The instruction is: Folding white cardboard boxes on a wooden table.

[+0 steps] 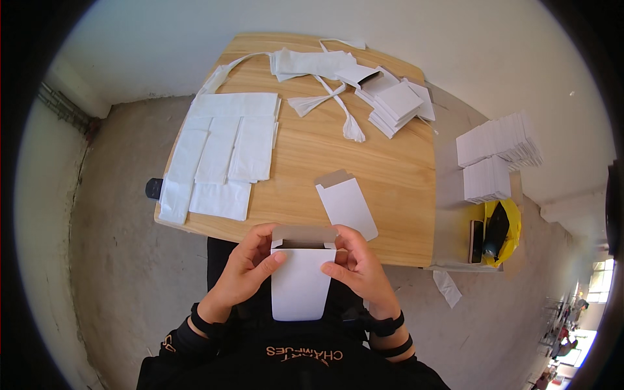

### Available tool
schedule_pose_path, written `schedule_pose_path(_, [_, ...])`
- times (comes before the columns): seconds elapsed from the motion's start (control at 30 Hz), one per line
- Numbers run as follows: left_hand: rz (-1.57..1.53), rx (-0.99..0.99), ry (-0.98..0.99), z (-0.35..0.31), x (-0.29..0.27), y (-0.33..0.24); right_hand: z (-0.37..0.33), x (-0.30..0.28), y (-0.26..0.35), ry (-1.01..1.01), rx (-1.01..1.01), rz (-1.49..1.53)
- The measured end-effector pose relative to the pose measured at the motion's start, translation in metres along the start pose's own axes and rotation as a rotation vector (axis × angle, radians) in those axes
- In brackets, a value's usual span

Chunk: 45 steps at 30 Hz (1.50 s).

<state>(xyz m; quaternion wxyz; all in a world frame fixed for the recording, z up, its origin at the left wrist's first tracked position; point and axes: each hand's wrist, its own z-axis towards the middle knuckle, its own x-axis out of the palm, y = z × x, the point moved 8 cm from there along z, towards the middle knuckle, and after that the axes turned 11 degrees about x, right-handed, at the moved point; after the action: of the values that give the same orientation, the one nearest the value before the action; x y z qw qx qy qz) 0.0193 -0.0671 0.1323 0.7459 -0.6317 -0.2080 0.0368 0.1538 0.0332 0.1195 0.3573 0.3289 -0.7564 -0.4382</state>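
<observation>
A small white cardboard box [301,286] is held upright in front of my body, near the table's front edge. Its top flap stands raised, showing a grey inner side, and the mouth of the box is open. My left hand [250,263] grips its left side, thumb on the front face. On the other side my right hand [354,263] does the same, with the thumb pressed near the top corner. The fingers behind the box are partly hidden. Just beyond my right hand a flat white carton [348,207] with a grey flap lies on the wooden table [305,166].
White packets [234,146] lie in overlapping rows on the table's left. Along the far side are more white packets [312,63], bundled strips [351,123] and stacked white cartons [396,104]. At right stand carton stacks [487,179], a yellow bag [513,227] and a phone [476,240].
</observation>
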Motion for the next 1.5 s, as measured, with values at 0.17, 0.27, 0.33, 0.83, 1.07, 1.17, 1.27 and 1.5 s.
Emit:
schedule_pose_path(0.17, [-0.031, -0.068, 0.083, -0.005, -0.003, 0.009, 0.0, -0.001, -0.006, 0.036, -0.016, -0.08])
schedule_pose_path(0.27, [0.117, 0.012, 0.15, -0.004, 0.0, 0.001, -0.001, -0.001, -0.012, 0.046, -0.03, -0.067])
schedule_pose_path(0.33, [0.072, -0.06, 0.17, -0.005, 0.004, 0.001, -0.001, -0.003, -0.015, 0.049, -0.037, -0.039])
schedule_pose_path(0.83, [0.299, -0.092, -0.002, -0.005, -0.004, 0.005, 0.003, 0.006, -0.004, -0.08, -0.072, -0.229])
schedule_pose_path(1.07, [0.452, -0.1, 0.04, 0.009, -0.001, 0.005, 0.006, 0.007, 0.012, -0.145, -0.096, -0.377])
schedule_pose_path(1.17, [0.48, 0.023, 0.079, 0.015, 0.006, -0.001, 0.014, 0.01, 0.02, -0.088, -0.106, -0.445])
schedule_pose_path(1.27, [0.573, 0.026, 0.039, 0.02, 0.008, 0.001, 0.02, 0.005, 0.024, -0.197, -0.158, -0.509])
schedule_pose_path(1.5, [0.935, 0.196, -0.021, 0.026, 0.024, 0.004, 0.027, -0.003, 0.011, -0.599, -0.34, -0.285])
